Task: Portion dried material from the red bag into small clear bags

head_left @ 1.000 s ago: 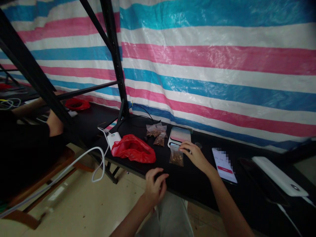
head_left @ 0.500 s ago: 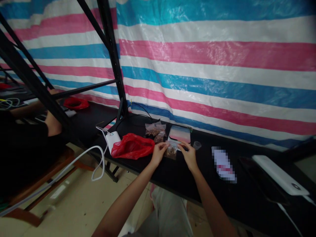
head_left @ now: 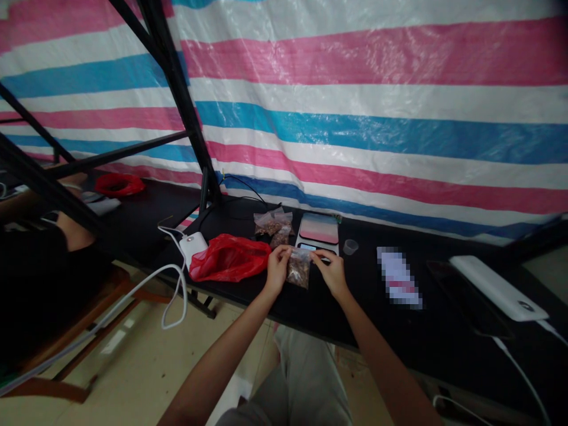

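Observation:
Both my hands hold one small clear bag of brown bits (head_left: 299,269) by its top edge, just above the black table (head_left: 337,313). My left hand (head_left: 277,270) pinches its left corner, my right hand (head_left: 329,272) its right corner. Right behind the bag stands a small scale with a shiny platform (head_left: 318,229). Two more filled clear bags (head_left: 271,223) lie left of the scale. A crumpled red plastic bag (head_left: 228,257) lies to the left of my left hand.
A small clear cup (head_left: 350,247) and a phone (head_left: 398,277) lie right of the scale. White power banks (head_left: 193,244) (head_left: 497,288) with cables sit at either side. Black frame posts (head_left: 177,94) rise at the left. Another person's arm (head_left: 73,231) is at far left.
My left hand came up from the table's front edge to the bag. Both hands now hold the bag lifted in front of the scale. The view has tilted down.

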Demonstrator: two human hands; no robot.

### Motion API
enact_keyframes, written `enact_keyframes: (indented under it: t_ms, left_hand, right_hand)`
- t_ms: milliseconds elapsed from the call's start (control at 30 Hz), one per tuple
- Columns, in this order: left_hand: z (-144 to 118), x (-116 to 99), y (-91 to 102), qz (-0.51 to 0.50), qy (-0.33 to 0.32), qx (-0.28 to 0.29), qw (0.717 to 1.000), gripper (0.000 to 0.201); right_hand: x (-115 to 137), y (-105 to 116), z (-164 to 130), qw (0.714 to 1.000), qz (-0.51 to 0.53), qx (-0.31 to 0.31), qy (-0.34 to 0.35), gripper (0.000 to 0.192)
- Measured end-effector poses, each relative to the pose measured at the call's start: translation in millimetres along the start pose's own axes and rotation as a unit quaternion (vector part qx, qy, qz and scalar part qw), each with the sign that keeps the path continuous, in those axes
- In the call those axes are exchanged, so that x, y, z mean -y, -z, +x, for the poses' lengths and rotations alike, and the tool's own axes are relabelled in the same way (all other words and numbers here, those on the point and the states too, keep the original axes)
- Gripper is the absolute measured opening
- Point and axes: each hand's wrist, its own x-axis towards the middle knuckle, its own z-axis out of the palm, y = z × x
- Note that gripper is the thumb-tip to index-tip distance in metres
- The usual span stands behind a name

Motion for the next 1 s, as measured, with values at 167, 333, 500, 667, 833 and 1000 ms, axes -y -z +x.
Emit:
enact_keyframes:
  t_ms: [167, 333, 500, 667, 833, 1000]
  left_hand:
    - [-1, 7, 2.1, 0.078, -0.025, 0.008, 0.997, 0.024]
    - [-1, 15, 1.4, 0.125, -0.034, 0.008, 0.992, 0.023]
    - [-4, 15, -2.7, 0.095, -0.033, 0.043, 0.994, 0.020]
    - [-6, 13, -4.1, 0.102, -0.048, 0.099, 0.989, 0.018]
    - [-9, 7, -3.8, 0.164, -0.067, 0.099, 0.979, 0.020]
    - [-11, 5, -4.2, 0.187, -0.081, 0.089, 0.975, 0.019]
  right_hand:
    - [3, -2, -1, 1.000, -0.007, -0.010, 0.006, 0.019]
    - [2, -1, 1, 1.000, -0.002, -0.002, -0.004, 0.019]
    - [-7, -1, 1, 0.999, -0.024, 0.047, 0.002, 0.023]
    - [-9, 1, -1, 0.994, -0.077, 0.068, 0.044, 0.019]
    - [-6, 1, -2, 0.991, -0.098, 0.070, 0.059, 0.020]
    - [-4, 0, -3, 0.989, -0.112, 0.077, 0.062, 0.023]
